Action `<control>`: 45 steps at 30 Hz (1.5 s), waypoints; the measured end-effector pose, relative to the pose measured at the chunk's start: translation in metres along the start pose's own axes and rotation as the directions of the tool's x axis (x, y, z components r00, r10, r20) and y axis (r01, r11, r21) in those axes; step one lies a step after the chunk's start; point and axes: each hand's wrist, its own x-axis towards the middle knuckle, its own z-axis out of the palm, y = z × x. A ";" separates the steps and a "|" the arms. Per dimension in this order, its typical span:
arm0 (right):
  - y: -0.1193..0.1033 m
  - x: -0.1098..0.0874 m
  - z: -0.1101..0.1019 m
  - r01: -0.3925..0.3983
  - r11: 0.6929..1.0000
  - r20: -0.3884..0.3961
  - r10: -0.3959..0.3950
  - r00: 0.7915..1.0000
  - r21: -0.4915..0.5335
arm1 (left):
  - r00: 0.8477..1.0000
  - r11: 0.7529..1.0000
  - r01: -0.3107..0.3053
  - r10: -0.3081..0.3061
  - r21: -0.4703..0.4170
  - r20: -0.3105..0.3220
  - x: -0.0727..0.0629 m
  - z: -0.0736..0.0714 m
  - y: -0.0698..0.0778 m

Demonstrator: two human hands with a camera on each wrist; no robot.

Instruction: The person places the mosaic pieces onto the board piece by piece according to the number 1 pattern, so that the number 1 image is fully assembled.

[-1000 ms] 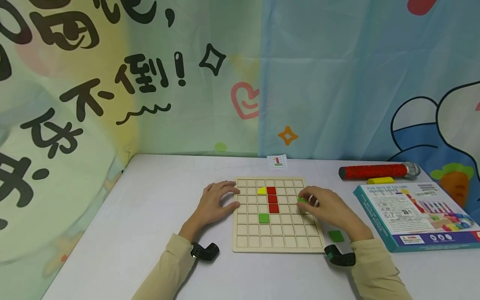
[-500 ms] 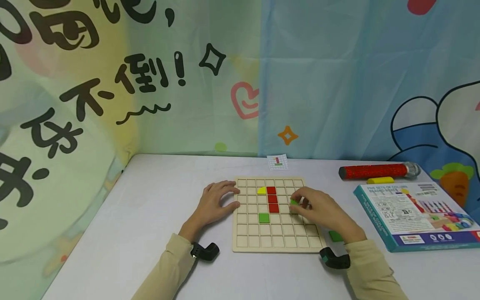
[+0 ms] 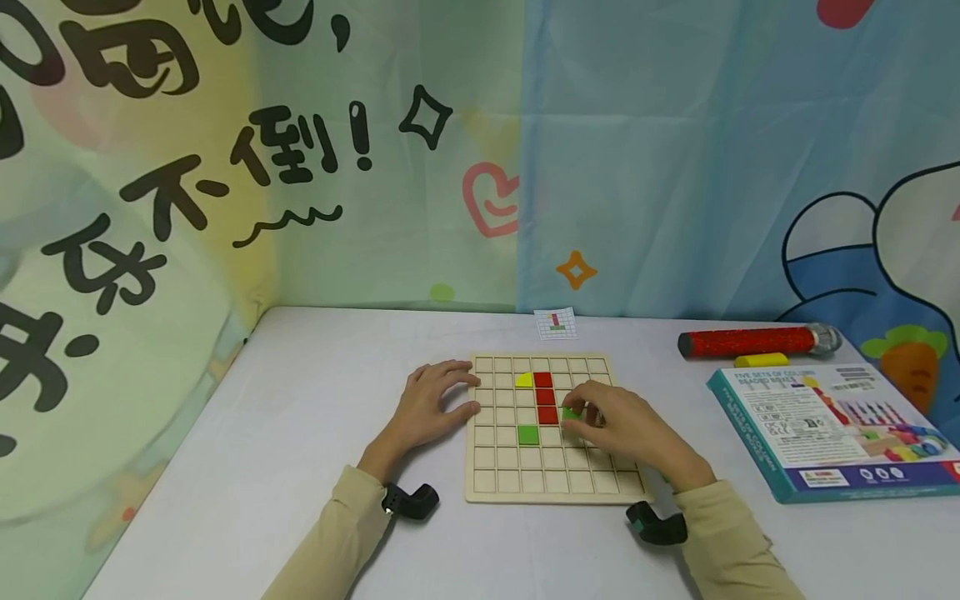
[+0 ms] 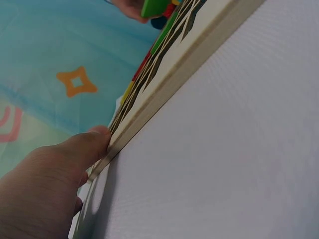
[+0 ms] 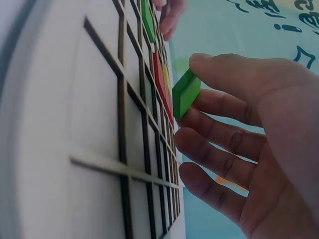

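Note:
My right hand (image 3: 622,421) pinches a small green square tile (image 5: 187,94) between thumb and fingers, over the right half of the wooden grid board (image 3: 491,482). In the right wrist view the tile is tilted and held above the grid. On the board lie a yellow quarter-round tile (image 3: 523,381), a column of red tiles (image 3: 546,397) and another green square tile (image 3: 528,435). My left hand (image 3: 435,408) rests its thumb and fingertips against the board's left edge, fingers relaxed and spread. The left wrist view shows that thumb (image 4: 92,142) at the edge.
Behind the board lies a small pattern card (image 3: 556,324). On the right are a flat printed box (image 3: 840,433), a yellow cylinder (image 3: 761,361) and a red tube (image 3: 750,342) with a clear end. A printed curtain (image 3: 637,167) hangs behind the white table (image 3: 300,400).
My right hand has moved left across the board with the green tile, closer to the red column. The green tile lying right of the board is now hidden by my right arm. My left hand stays put.

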 end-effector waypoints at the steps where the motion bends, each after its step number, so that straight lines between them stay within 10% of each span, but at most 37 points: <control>1: -0.002 0.000 0.000 0.005 1.000 0.001 -0.005 1.000 -0.002 | 1.000 1.000 0.002 -0.002 0.001 0.000 0.000 0.000 0.000; 45: -0.016 0.002 0.017 0.074 0.995 0.038 -0.071 0.997 -0.061 | 1.000 1.000 0.013 -0.013 -0.003 0.010 0.000 0.000 0.000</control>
